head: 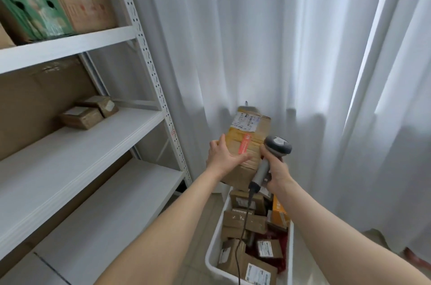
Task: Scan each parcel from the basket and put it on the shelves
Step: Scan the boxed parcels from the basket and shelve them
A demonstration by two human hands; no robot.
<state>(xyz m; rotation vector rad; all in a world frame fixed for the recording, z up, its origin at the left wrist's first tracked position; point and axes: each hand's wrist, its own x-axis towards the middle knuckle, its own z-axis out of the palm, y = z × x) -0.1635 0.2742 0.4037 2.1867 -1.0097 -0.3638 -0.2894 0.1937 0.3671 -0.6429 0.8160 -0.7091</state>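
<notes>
White shelves (pixel 77 144), small boxes (pixel 89 112)

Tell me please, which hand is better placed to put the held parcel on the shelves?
Probably the left hand. It already grips the parcel and is on the side of the shelves. The right hand is closed around the scanner, on the side away from them.

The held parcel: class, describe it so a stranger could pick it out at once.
Start at the white basket on the floor by the curtain. Just above it, the left hand holds up one long cardboard parcel. Unlike those in the basket, it carries yellow tape and an orange strip.
</notes>
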